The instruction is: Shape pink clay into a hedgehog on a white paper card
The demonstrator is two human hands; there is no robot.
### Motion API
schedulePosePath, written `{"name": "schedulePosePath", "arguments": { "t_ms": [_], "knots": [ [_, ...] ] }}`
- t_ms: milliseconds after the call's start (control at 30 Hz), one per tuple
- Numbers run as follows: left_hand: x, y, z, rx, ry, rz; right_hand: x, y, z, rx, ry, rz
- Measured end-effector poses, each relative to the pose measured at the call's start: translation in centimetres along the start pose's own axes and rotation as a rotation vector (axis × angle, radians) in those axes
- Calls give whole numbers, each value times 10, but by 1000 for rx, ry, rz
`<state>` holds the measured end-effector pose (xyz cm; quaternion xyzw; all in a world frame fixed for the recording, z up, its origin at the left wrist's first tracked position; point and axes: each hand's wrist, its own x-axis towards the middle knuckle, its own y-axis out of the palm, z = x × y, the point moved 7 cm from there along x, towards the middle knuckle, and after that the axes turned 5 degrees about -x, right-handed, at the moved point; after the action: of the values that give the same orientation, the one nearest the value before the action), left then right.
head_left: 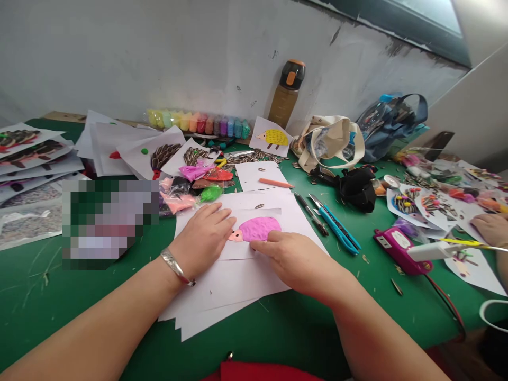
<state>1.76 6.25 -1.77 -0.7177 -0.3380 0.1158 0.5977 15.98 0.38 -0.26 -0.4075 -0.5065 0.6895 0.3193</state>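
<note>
A purple clay shape (259,228) with a small pink face (237,235) lies on a white sheet (238,252) in the middle. My left hand (204,233) rests on the sheet's left part, fingers spread, next to the pink face, and holds nothing. At the shape's lower right edge, my right hand (288,259) points its index finger against the sheet; the other fingers are curled and what they hold, if anything, is hidden. More white paper (206,296) lies underneath. A sunflower seed (259,206) sits just above the shape.
Beyond the paper lie an orange stick (273,182), a pen (311,213), a blue cutter (337,226) and bags of clay (190,193). A bottle (286,92) and a cloth bag (331,140) stand at the wall. Another person's hand (490,227) is at far right, past a magenta device (400,250).
</note>
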Motion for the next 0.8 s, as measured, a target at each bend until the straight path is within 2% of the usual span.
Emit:
{"name": "schedulePosePath", "arguments": {
  "t_ms": [100,233,333,467,800],
  "knots": [
    [0,0,0,3,-1,-11,-2,-4,-4,58,10,-22],
    [0,0,-1,8,7,-8,-12,-18,-26,205,121,-115],
    [0,-1,-1,15,21,-24,-18,-18,-39,196,189,-45],
    [0,-3,-2,24,46,-61,-18,-11,-36,183,144,70],
    [0,-3,-1,31,45,-56,-17,-14,-28,139,111,55]
  ]
}}
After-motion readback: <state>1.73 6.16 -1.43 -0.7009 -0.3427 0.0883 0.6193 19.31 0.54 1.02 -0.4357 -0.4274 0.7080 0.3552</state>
